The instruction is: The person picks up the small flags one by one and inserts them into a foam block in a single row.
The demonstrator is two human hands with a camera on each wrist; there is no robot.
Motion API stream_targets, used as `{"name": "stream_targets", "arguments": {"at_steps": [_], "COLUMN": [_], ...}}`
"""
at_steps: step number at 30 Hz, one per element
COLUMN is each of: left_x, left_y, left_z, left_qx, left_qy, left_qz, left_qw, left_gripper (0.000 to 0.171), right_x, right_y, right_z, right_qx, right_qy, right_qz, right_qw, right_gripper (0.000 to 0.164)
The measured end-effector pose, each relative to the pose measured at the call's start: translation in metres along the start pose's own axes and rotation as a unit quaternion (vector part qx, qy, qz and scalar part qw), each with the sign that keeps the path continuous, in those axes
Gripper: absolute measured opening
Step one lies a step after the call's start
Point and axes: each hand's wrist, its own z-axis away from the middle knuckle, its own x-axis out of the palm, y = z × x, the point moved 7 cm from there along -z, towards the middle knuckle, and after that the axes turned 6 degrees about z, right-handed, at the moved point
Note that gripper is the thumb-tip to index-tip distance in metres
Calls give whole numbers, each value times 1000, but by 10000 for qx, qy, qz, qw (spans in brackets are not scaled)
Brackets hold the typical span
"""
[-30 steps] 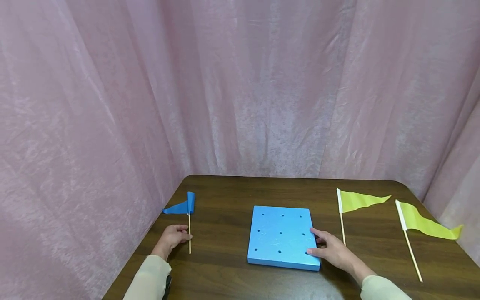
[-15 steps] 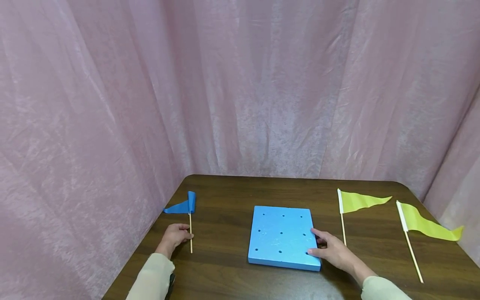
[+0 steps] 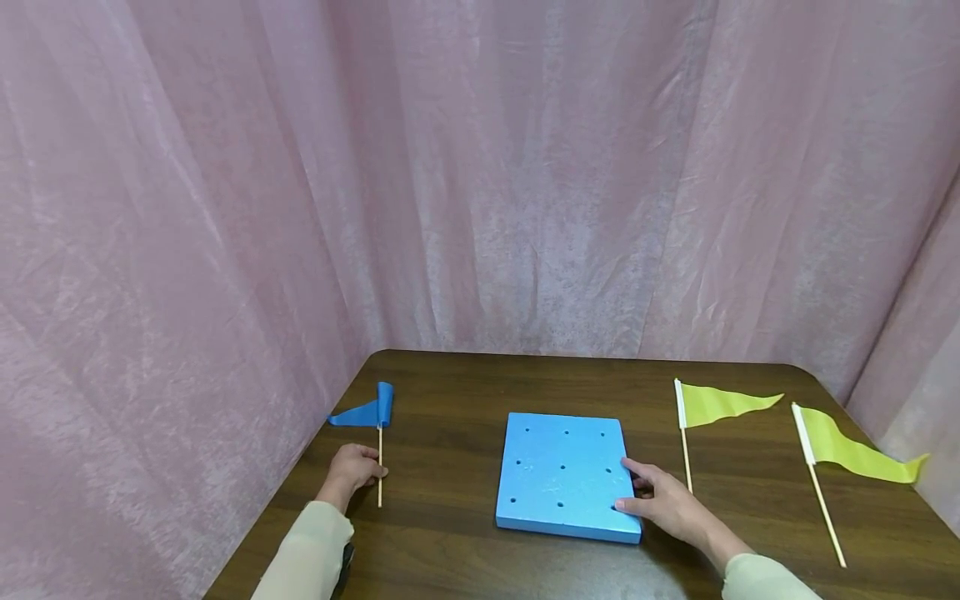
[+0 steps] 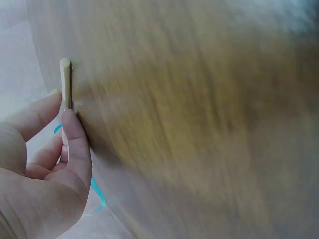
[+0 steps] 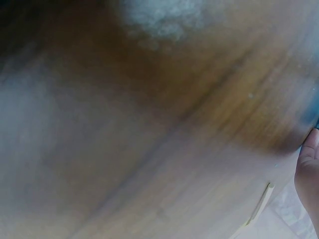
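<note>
On the left of the table in the head view, my left hand (image 3: 352, 473) pinches the thin wooden stick of a blue pennant flag (image 3: 385, 407). The flag's cloth is partly rolled at the stick, and its tip points left. Close up in the left wrist view, thumb and fingers close on the stick (image 4: 67, 84) near its end. My right hand (image 3: 675, 504) grips the right edge of a square blue board (image 3: 543, 487) with rows of small holes. Its thumb and index tip show on that edge; the other fingers are mostly hidden. Only part of this hand appears in the right wrist view.
Two yellow-green pennant flags lie to the right: one flag (image 3: 723, 403) behind my right hand, the other flag (image 3: 855, 446) nearer the table's right edge. The dark wooden table (image 3: 450, 375) ends at a pink curtain (image 3: 487, 208) behind and at the sides.
My left hand and the blue flag have shifted very slightly right, the hand still on the stick. The right hand and the board stay in place.
</note>
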Motion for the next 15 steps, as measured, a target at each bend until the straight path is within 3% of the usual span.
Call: {"name": "stream_targets", "arguments": {"at_steps": [15], "left_x": [-2], "left_y": [-11], "left_z": [-6], "left_qx": [-148], "left_qy": [-166], "left_qz": [798], "left_qw": [9966], "left_gripper": [37], "right_x": [1], "right_y": [0], "right_z": [0], "right_qx": [16], "right_qy": [-52], "right_qz": [-38], "right_qw": [10000], "right_gripper": [81]}}
